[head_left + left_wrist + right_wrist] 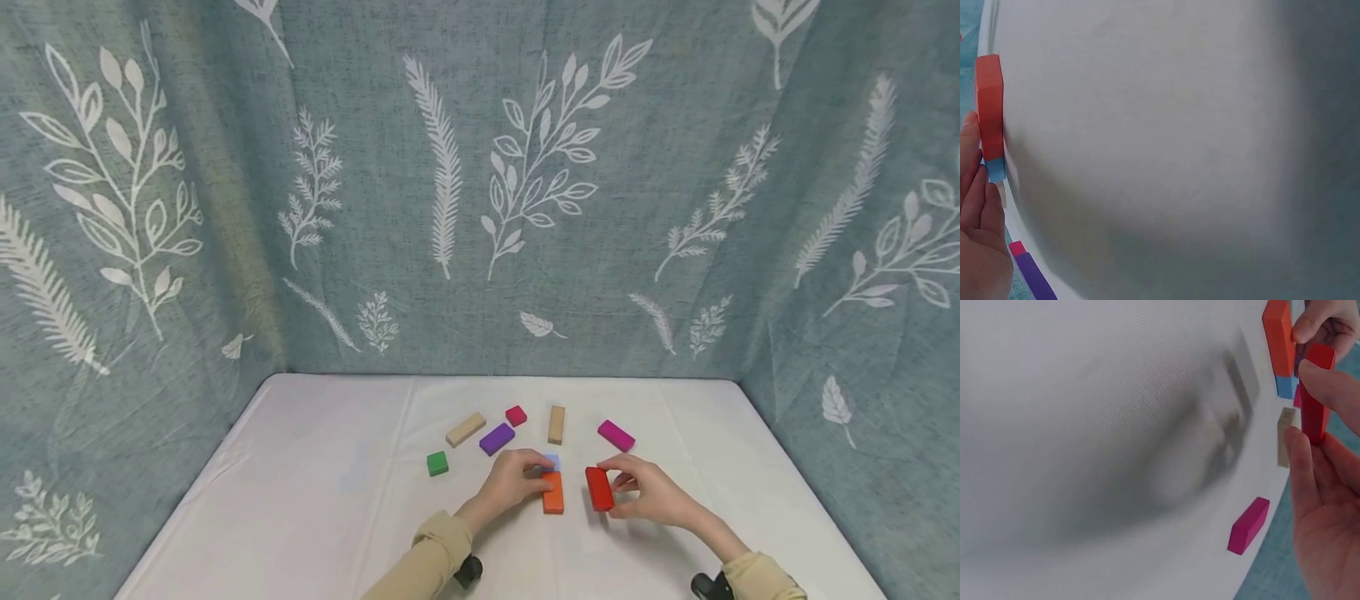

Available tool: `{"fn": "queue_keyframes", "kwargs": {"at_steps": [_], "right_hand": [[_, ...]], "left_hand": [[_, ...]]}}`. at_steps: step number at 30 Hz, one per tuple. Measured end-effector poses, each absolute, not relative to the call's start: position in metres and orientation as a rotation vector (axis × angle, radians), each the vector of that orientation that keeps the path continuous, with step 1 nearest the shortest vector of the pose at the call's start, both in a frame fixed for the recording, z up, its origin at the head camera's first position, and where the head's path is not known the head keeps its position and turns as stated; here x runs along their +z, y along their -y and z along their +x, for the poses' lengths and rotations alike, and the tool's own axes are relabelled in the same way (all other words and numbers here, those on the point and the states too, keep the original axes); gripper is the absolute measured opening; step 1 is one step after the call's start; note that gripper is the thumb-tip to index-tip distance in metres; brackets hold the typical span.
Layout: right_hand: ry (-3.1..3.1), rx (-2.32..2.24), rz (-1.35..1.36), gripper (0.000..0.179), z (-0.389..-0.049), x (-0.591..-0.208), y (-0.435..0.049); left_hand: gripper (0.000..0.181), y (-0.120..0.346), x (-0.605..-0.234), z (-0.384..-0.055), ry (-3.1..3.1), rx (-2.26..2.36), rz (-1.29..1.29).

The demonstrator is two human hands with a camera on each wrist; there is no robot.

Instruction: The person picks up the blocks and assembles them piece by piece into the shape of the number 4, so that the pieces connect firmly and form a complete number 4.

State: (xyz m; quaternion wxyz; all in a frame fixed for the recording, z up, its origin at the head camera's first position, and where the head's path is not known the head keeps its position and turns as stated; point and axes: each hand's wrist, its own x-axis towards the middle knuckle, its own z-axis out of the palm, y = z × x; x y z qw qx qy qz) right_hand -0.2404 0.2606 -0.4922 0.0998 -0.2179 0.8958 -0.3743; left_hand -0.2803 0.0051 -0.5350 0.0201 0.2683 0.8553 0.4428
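Observation:
My left hand (512,482) holds an orange rectangular block (553,502) near the middle of the white table. Its thumb lies against the side of that block, and its fingers bend toward a light blue block (553,458) at the far end. In the left wrist view the orange block (990,112) and blue block (995,169) meet end to end. To the right, my right hand (654,496) pinches a red rectangular block (599,489) between thumb and fingers. The right wrist view shows this red block (1314,415) tilted upright, apart from the orange one (1279,340).
Behind the hands lie two plain wooden blocks (466,429), a purple block (497,438) and a small crimson cube (516,416). A green cube (437,463) sits to the left, a magenta block (617,436) to the right. A leaf-patterned curtain (480,333) surrounds the table.

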Motion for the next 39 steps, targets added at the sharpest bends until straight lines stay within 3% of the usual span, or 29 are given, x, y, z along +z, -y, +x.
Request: {"fn": "queue_keyframes", "kwargs": {"at_steps": [39], "right_hand": [[-2.599, -1.201, -0.902, 0.057, -0.230, -0.488, -0.224]], "left_hand": [[0.025, -0.002, -0.528, -0.278, -2.612, 1.353, 0.748]]}}
